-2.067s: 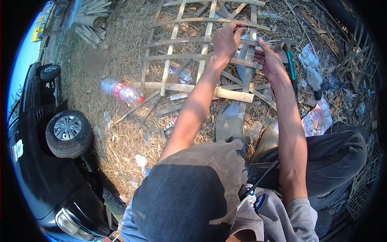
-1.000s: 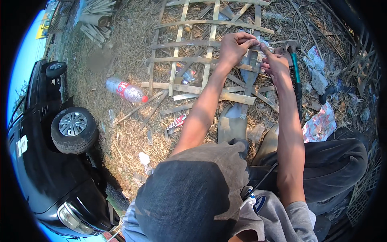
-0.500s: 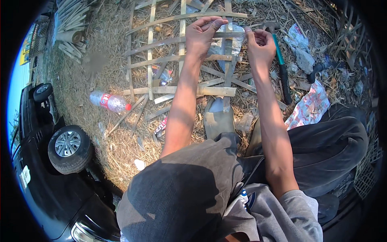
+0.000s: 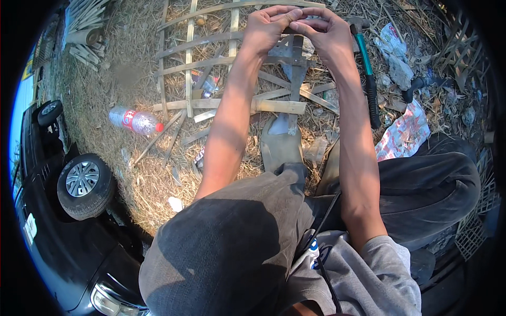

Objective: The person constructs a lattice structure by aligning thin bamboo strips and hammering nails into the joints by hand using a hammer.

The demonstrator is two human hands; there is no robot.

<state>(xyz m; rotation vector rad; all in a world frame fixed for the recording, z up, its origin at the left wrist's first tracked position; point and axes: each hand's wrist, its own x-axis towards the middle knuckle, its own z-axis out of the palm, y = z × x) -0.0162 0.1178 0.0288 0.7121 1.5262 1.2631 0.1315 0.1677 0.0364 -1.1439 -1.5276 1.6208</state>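
- Fingers: I observe the thumbs and forefingers of the left hand (image 4: 268,29) and right hand (image 4: 332,39) bent into pinches, tips meeting; I cannot tell what, if anything, they grip.
- Workpiece: I locate the slat lattice (image 4: 233,36) on the ground, extending beneath and leftward of the fingertips. The fingertips sit over its upper right portion, near a broad dark slat (image 4: 297,52). I cannot confirm contact.
- Adjacent tool: I note a hammer (image 4: 366,68) with a green and black handle, just right of the right hand.
- Surface: I read the ground (image 4: 153,195) as dry grass strewn with loose strips and litter.
- Surroundings: I register an outdoor site in sunlight, a black vehicle (image 4: 58,237) at left and a bundle of slats (image 4: 87,37) at upper left.
- Labels: I see a red label with white lettering on the clear bottle (image 4: 139,121), and red-and-white print on a crumpled sheet (image 4: 406,134) at right.
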